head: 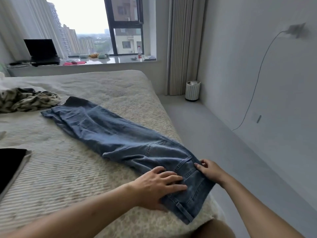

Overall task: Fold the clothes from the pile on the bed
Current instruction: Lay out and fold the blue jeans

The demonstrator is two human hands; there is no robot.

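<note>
One pair of blue jeans (123, 140) lay on the bed (68, 169), folded lengthwise with one leg over the other, running from the hems in the upper left of the frame down to the waistband at the lower centre, near the bed's right edge. One crumpled patterned garment (25, 100) sat at the left edge of the frame, just beyond the hems. One flat, dark folded item (10, 165) lay at the lower left, well apart from the jeans.

Two hands were in view, both on the waist end of the jeans. The left hand (159, 184) lay flat with its fingers straight and spread, pressing down on the denim near the waistband. The right hand (208, 170) was at the right edge of the jeans with its fingers bent against the cloth; it touched the fabric, but whether it pinched the edge could not be told.

Along the window sill (120, 60) in the upper part of the frame stood one open laptop (41, 50) at the left, one red mat (73, 63) beside it, and one plastic bottle (140, 52) with a red label further right; the small items between them were too blurred to count. On the floor at the right, by the curtain (181, 45), stood one small ribbed white bin (193, 91) with pale contents showing at its rim.
</note>
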